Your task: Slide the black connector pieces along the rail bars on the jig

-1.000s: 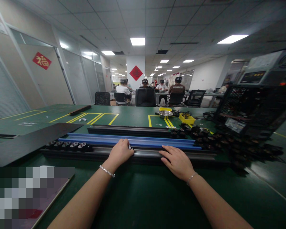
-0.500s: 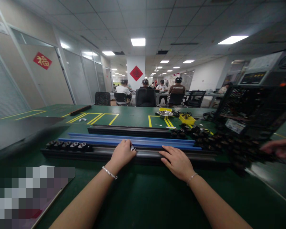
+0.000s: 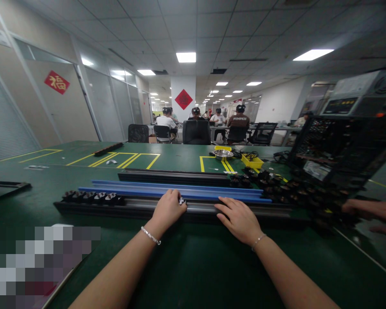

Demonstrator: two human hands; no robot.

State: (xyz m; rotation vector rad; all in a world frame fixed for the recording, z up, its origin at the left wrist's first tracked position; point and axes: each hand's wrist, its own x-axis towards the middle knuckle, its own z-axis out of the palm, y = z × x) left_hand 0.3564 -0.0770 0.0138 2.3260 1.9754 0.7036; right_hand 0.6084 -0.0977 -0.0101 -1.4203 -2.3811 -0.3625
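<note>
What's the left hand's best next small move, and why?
Perhaps slide the small white-and-black piece right along the long black rail: the left hand seems to pinch it there, and the rail's silvery channel runs on toward the right hand.

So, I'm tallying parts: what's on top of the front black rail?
Small black parts line the left end of the front black rail; the left hand pinches a small piece, the right hand rests farther right. What lies beneath both hands is hidden.

Left hand (image 3: 169, 209) at black rail (image 3: 200, 209)
</note>
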